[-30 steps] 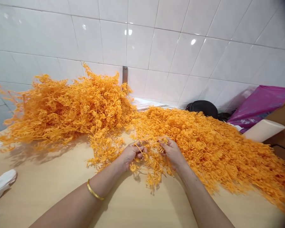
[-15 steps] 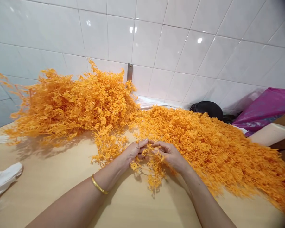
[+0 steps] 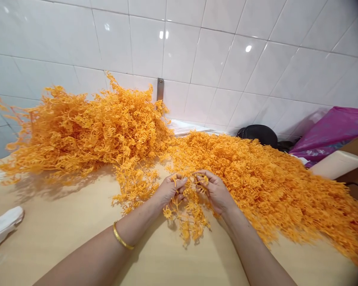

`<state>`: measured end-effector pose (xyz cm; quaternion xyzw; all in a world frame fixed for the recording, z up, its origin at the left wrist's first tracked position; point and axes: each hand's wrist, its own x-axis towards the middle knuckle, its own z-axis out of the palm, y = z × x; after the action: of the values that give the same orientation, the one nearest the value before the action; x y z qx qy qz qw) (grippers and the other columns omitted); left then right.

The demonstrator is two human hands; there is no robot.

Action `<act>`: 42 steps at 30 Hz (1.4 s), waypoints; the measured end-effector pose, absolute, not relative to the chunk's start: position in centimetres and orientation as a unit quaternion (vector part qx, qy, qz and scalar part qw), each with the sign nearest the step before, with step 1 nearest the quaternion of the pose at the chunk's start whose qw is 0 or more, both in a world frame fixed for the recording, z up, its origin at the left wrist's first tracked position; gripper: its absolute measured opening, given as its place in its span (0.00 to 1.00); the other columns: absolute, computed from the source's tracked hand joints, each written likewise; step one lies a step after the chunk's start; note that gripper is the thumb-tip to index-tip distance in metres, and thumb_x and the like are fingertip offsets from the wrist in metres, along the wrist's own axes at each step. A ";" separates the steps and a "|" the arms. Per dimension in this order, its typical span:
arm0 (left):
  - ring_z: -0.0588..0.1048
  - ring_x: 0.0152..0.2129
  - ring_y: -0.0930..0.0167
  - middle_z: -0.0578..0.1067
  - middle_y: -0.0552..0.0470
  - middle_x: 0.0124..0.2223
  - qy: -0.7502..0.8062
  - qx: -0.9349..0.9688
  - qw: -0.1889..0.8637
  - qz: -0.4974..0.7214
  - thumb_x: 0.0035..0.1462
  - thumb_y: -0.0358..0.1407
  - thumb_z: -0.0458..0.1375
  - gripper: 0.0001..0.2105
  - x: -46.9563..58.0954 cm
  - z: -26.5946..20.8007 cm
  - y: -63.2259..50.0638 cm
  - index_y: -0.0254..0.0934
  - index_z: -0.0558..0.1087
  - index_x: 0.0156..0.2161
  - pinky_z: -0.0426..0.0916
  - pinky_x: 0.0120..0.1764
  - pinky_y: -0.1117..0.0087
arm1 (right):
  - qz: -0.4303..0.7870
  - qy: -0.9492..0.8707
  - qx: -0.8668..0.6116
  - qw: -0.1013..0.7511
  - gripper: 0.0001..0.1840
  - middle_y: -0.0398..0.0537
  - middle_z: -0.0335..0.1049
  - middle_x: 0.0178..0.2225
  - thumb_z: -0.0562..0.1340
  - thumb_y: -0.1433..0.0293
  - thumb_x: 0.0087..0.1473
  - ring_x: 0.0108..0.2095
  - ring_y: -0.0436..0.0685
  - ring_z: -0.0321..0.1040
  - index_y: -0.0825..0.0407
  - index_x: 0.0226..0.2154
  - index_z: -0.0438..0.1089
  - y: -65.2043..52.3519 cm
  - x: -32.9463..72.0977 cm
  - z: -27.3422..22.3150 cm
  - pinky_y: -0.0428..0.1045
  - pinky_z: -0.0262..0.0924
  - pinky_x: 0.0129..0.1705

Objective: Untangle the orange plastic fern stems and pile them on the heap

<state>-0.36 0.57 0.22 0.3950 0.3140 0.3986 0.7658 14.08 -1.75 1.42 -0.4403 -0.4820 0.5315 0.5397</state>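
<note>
Two bare hands, one orange sprig

Both hands meet over the table, and I take the orange sprig between them as the middle of the dial. It hangs down toward 6 o'clock, its small flower-like tips close above the tabletop.

At 10 o'clock from it, the left hand has thumb and fingers closed on the sprig's stems. At 2 o'clock, the right hand has thumb and forefinger brought together on another bit of it; how tight that grip is I cannot tell.

A gold bangle circles the left forearm at 8 o'clock. Toward 10 o'clock rises a tall, loose heap of orange sprays; a wider, lower pile spreads from 1 to 3 o'clock. Behind that pile sit a black rounded object at 1 and purple wrapping at 2. White cloth lies at 9.
</note>
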 end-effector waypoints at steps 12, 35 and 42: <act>0.52 0.04 0.82 0.56 0.62 0.09 0.371 0.506 0.724 0.287 0.38 0.41 0.60 0.12 -0.3 0.6 0.6 0.33 0.66 0.22 0.51 0.11 0.77 | 0.309 -0.364 -0.494 0.727 0.08 0.36 0.56 0.18 0.60 0.66 0.40 0.18 0.44 0.53 0.53 0.21 0.61 -0.5 15.5 1.1 0.42 0.51 0.22; 0.62 0.13 0.79 0.62 0.59 0.17 0.292 0.297 0.808 0.417 0.41 0.39 0.58 0.11 -0.6 -0.9 1.6 0.34 0.63 0.22 0.58 0.18 0.77 | 0.279 -0.718 -0.523 0.364 0.12 0.39 0.57 0.18 0.56 0.61 0.46 0.20 0.46 0.51 0.53 0.22 0.64 -2.5 11.7 0.9 0.43 0.45 0.22; 0.55 0.08 0.82 0.57 0.61 0.13 0.322 0.332 0.785 0.412 0.41 0.39 0.59 0.11 -0.4 -0.8 1.9 0.33 0.64 0.23 0.50 0.13 0.80 | 0.283 -0.761 -0.462 0.357 0.12 0.40 0.58 0.19 0.52 0.68 0.50 0.21 0.46 0.51 0.53 0.20 0.63 -3.2 11.6 2.1 0.43 0.44 0.23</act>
<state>-0.42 1.93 -0.79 0.3318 0.3216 0.4118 0.7854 11.58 -3.23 2.06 -0.4616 -0.7614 0.2827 0.3566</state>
